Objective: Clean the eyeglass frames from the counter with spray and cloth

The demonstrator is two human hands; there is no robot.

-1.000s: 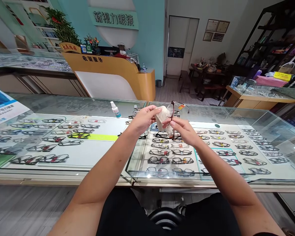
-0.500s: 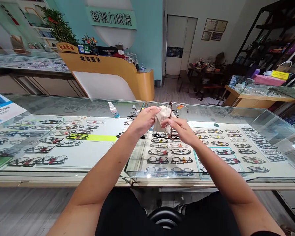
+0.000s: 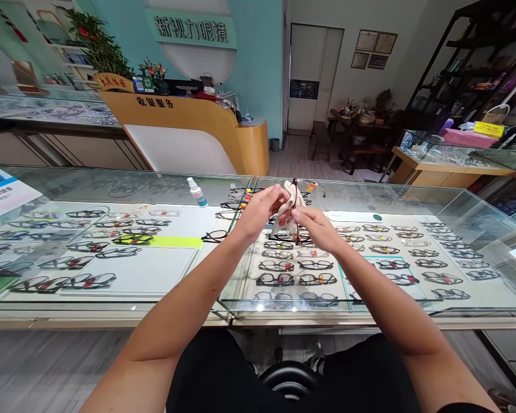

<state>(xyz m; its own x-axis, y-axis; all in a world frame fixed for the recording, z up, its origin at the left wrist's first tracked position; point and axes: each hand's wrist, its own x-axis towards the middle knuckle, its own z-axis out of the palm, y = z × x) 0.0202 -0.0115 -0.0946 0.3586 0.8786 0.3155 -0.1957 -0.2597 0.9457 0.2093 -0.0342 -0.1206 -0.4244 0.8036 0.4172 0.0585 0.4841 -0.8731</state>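
My right hand [image 3: 313, 222] pinches a pair of eyeglasses [image 3: 296, 198] by the middle of its dark reddish-brown frame. The glasses are held upright on edge above the glass counter, one temple with an orange tag stretching off to the right. In my left hand [image 3: 264, 206] is a cream cleaning cloth [image 3: 289, 198], its fingers closed on it. The cloth is folded against the upper lens and hides most of it; the lower lens shows below my right fingertips. A white spray bottle [image 3: 196, 193] with a blue label stands on the counter, left of my left hand.
The glass display counter [image 3: 241, 314] runs across in front of me, with rows of eyeglasses [image 3: 275, 279] inside. A blue-and-white sign [image 3: 4, 195] is at the left. Beyond stand a wooden reception desk [image 3: 253, 143] and another display case [image 3: 451, 166] at right.
My left hand has moved right and inward, bringing the cloth from beside the glasses onto the upper lens. My right hand keeps its hold on the frame.
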